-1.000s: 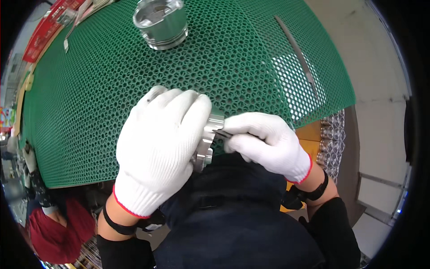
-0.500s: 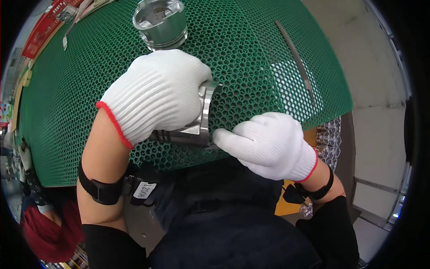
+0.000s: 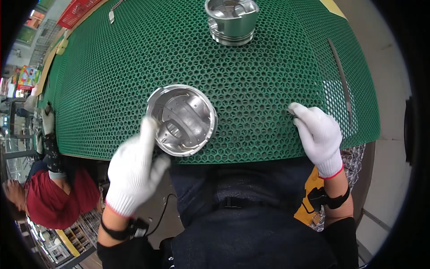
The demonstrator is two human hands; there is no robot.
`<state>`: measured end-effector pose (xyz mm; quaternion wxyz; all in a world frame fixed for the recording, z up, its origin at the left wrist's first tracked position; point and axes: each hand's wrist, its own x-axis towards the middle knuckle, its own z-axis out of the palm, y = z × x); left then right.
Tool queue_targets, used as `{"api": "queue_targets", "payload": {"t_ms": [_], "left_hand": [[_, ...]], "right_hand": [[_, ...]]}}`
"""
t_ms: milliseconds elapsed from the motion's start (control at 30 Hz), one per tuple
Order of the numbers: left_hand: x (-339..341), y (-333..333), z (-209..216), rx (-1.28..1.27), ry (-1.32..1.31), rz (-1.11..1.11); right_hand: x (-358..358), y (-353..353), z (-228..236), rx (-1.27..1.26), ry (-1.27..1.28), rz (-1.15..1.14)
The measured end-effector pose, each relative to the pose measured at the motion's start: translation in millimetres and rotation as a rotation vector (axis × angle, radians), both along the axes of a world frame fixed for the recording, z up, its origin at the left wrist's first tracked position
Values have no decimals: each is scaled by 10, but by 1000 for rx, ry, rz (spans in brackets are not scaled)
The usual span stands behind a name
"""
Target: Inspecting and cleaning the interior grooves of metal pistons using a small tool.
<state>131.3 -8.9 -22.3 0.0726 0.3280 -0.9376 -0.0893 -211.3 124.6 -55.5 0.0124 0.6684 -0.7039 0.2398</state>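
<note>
A silvery metal piston (image 3: 190, 112) stands on the green honeycomb mat (image 3: 264, 80) in front of me, its hollow side facing up and the pin boss visible inside. My left hand (image 3: 132, 172), in a white knitted glove, is at its near left edge with fingers apart; one fingertip overlaps the rim, and I cannot tell if it touches. Over the mat to the right, my gloved right hand (image 3: 320, 136) is closed in a pinch at a tiny dark thing, too small to name. A second piston (image 3: 233, 22) stands hollow side up at the far middle.
A long thin metal strip (image 3: 341, 76) lies on the mat at the right. Red baskets (image 3: 78, 12) stand at the far left. A person in a dark red top (image 3: 58, 197) works at the left. Wrapped shiny parts (image 3: 354, 159) are below the mat's right edge.
The near piston has gone from lying on its side in my left hand to standing on the mat. My left hand has opened and drawn back; my right hand has moved right. The view has shifted.
</note>
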Motion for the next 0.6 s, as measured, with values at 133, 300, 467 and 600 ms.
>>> {"api": "queue_targets", "payload": {"t_ms": [133,300,467,600], "left_hand": [[-54,-99,474,294,201,-397],[-483,-531,138,-379,41,-592],[-61,-1463,259,-489,60,-226],[376,-1940,320,-252,-138,543]], "right_hand": [[36,-15,-25,-51,33,-36],[-47,34,-93,-103,64,24],[-51,92,-119,-172,82,2],[-50,107,-15,-180,98,34]]}}
